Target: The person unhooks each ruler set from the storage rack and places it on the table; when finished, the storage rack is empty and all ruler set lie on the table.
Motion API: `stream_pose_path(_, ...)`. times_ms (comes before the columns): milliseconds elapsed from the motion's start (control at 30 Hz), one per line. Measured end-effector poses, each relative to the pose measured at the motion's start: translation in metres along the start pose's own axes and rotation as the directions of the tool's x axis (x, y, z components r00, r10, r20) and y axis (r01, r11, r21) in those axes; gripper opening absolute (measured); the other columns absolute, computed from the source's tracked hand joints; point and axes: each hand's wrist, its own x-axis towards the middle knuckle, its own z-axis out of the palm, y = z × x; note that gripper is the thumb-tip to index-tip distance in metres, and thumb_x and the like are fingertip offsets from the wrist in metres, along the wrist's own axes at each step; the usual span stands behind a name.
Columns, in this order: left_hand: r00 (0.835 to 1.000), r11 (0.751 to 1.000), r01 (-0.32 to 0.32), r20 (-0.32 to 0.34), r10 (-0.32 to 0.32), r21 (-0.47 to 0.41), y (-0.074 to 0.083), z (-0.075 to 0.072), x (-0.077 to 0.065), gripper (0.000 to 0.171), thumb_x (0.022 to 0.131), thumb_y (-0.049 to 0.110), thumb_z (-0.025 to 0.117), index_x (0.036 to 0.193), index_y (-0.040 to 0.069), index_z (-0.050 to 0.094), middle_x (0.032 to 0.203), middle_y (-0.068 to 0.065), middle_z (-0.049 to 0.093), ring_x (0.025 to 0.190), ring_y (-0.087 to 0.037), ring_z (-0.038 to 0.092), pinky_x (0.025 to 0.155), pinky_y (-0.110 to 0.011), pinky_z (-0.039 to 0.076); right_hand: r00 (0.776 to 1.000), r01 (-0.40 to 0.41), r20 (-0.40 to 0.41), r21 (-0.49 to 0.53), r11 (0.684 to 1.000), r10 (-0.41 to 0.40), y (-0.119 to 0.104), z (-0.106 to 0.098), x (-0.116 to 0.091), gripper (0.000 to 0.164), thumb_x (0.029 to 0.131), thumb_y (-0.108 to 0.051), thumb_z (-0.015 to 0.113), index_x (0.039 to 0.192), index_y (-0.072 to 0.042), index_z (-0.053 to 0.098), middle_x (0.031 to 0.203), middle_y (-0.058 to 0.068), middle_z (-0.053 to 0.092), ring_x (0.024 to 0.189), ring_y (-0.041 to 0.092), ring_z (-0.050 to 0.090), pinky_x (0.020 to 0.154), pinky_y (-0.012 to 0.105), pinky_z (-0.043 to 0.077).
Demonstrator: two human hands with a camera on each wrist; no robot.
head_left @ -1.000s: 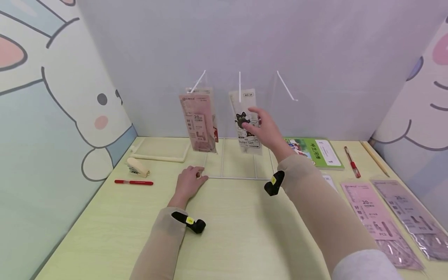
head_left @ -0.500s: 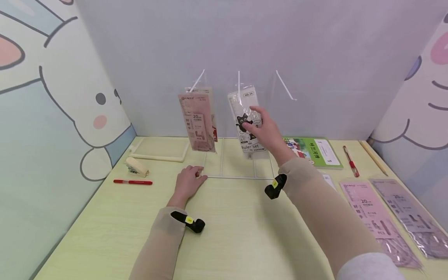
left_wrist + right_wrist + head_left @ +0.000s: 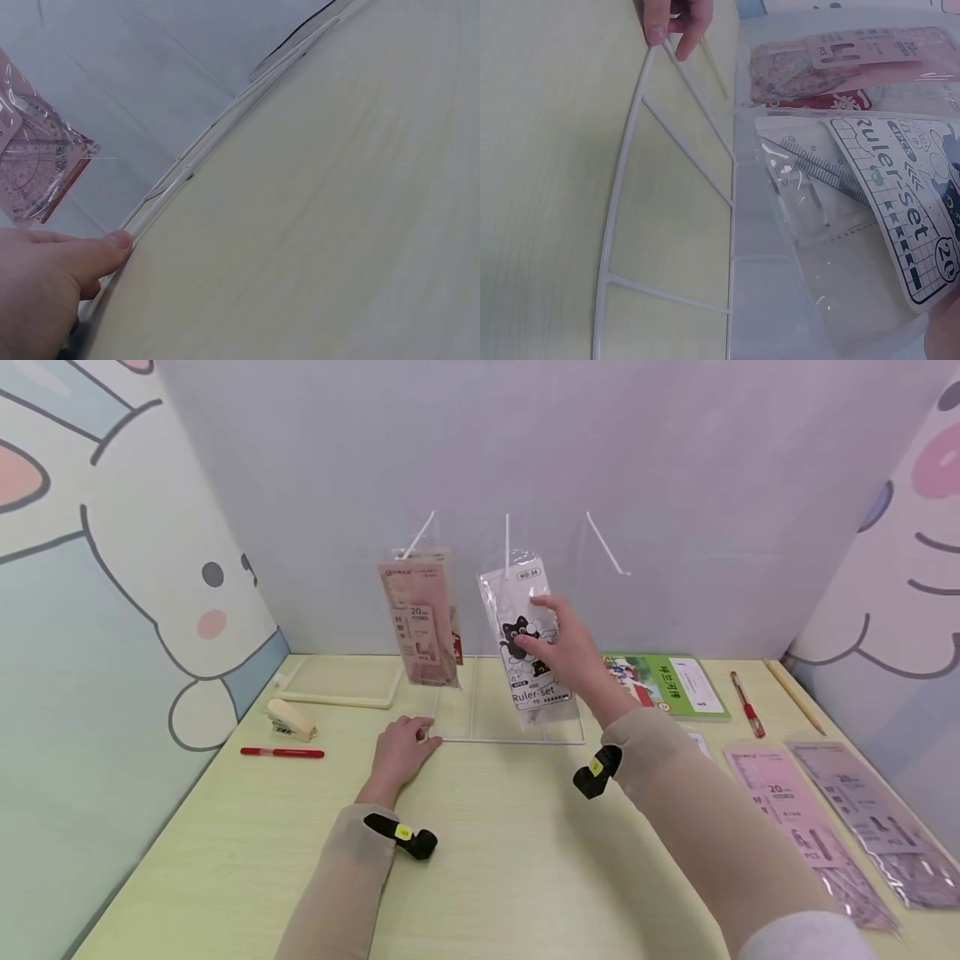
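My right hand (image 3: 573,647) pinches a ruler set packet (image 3: 534,689), a clear bag with a white card showing black cats, by its right side. The middle prong of the white wire rack (image 3: 510,742) overlaps the packet's top in the head view. Clear rulers show inside the bag (image 3: 810,195) in the right wrist view. Low on the table, my left hand (image 3: 401,752) grips the rack's front left corner, thumb on the wire (image 3: 161,187). From the left prong hangs a pink ruler set packet (image 3: 420,627), another packet behind it.
At left lie a cream frame (image 3: 337,700), a stapler (image 3: 292,720) and a red pen (image 3: 281,752). Rightward are a green book (image 3: 675,685), another red pen (image 3: 747,706), a pencil (image 3: 795,696), a pink packet (image 3: 787,802) and a purplish packet (image 3: 862,802).
My right hand has drawn the cat ruler set packet forward and lower, tilting it so its bottom swings right. The left hand stays on the rack corner.
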Motion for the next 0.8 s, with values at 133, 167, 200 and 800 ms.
stream_pose_path(133,1.000,1.000,-0.006,0.001,0.006,-0.014,0.001,-0.001,-0.001,0.039,0.088,0.033,0.065,0.118,0.008,0.063,0.087,-0.004,0.056,0.087,-0.027,0.053,0.081,-0.047,0.040,1.000,0.005,0.000,-0.013,1.000,-0.005,-0.001,0.000,-0.005,0.069,0.084,-0.037,0.069,0.141,-0.034,0.031,0.105,0.012,0.059,0.077,0.027,0.066,0.056,0.038,0.054)
stream_pose_path(167,1.000,1.000,-0.008,-0.002,0.008,-0.015,0.001,-0.001,-0.001,0.039,0.088,0.033,0.065,0.118,0.008,0.063,0.087,-0.004,0.057,0.088,-0.027,0.053,0.081,-0.047,0.040,1.000,0.006,0.000,-0.015,1.000,-0.006,-0.002,0.000,-0.006,0.069,0.084,-0.036,0.069,0.141,-0.033,0.031,0.106,0.012,0.058,0.077,0.027,0.066,0.056,0.038,0.054)
stream_pose_path(200,1.000,1.000,-0.019,-0.016,0.019,-0.006,0.001,0.000,-0.001,0.038,0.087,0.033,0.065,0.117,0.008,0.064,0.086,-0.003,0.056,0.086,-0.027,0.053,0.079,-0.046,0.040,1.000,0.007,-0.001,-0.017,1.000,-0.007,-0.002,0.000,-0.007,0.068,0.084,-0.036,0.069,0.140,-0.033,0.031,0.105,0.012,0.059,0.077,0.027,0.066,0.056,0.038,0.054)
stream_pose_path(800,1.000,1.000,0.009,0.007,-0.009,-0.003,0.000,0.001,0.000,0.040,0.089,0.035,0.063,0.120,0.009,0.063,0.089,-0.004,0.057,0.091,-0.028,0.053,0.084,-0.049,0.039,0.998,0.052,0.023,0.029,0.998,-0.052,-0.002,-0.002,-0.024,0.067,0.084,-0.031,0.071,0.139,-0.029,0.033,0.106,0.014,0.058,0.077,0.029,0.066,0.054,0.038,0.053)
